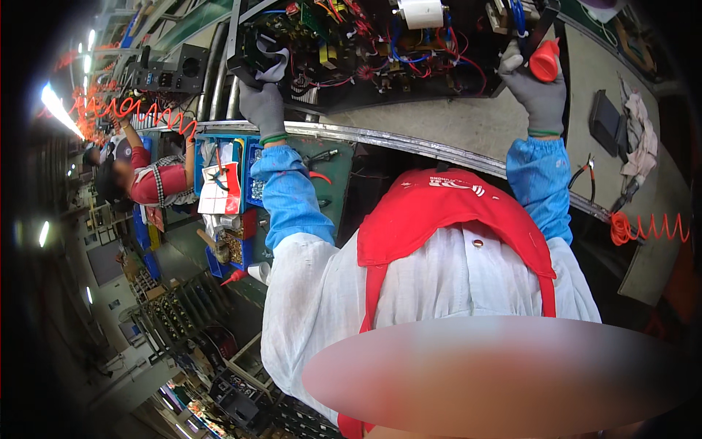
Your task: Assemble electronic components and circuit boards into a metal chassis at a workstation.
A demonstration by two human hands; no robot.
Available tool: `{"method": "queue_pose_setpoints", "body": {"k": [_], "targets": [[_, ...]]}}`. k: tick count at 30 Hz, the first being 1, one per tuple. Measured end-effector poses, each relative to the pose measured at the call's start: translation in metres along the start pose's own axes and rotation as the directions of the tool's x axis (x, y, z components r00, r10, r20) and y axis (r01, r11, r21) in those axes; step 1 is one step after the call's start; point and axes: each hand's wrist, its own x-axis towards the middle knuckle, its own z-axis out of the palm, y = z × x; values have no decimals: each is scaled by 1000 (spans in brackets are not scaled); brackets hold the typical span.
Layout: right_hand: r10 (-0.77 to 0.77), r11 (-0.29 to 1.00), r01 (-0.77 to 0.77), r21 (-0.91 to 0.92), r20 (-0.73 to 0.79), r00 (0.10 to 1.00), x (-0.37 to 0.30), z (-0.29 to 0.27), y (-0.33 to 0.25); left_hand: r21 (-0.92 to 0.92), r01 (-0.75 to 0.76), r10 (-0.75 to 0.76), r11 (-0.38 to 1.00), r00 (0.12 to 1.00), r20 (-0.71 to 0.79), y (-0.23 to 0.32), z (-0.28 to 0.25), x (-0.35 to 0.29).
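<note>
An open dark metal chassis (pixel 380 100) full of circuit boards, coils and coloured wires lies across the far side of the bench. At its left end my left hand (pixel 262 110), in a grey glove, is closed around the frame's near corner. My right hand (pixel 539 95), gloved the same way, has its fingers on the frame's near right corner. A red plastic cap or nozzle (pixel 544 62) shows right against that hand; whether the hand touches it I cannot tell. Inside the chassis, a white cylinder (pixel 423 13) sits at the far middle, and a grey strap-like piece (pixel 273 64) lies near my left hand.
Metal rollers (pixel 218 73) run at the left. Blue bins (pixel 235 249) hold small hardware beside pliers (pixel 218 179). At right are cutters (pixel 591 175), a black tray (pixel 605 123), a rag (pixel 642 132) and a red coiled hose (pixel 623 228). Another person (pixel 150 175) works at far left.
</note>
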Motion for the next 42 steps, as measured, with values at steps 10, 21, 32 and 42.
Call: {"method": "queue_pose_setpoints", "body": {"k": [10,21,32,42], "targets": [[-106,994,107,7,-82,991,-13,2,-3,-111,-117,117,987,993,-7,4,-9,-23],[-277,295,-144,-945,-228,933,-145,-24,55,-20,-238,237,971,971,-27,6,-15,-56],[16,170,-527,-832,-533,846,-120,-14,79,-226,614,-191,756,537,822,134,-15,-234],[147,-75,-383,-920,-391,909,-106,1,60,-225,871,-40,436,269,962,193,28,-263]]}}
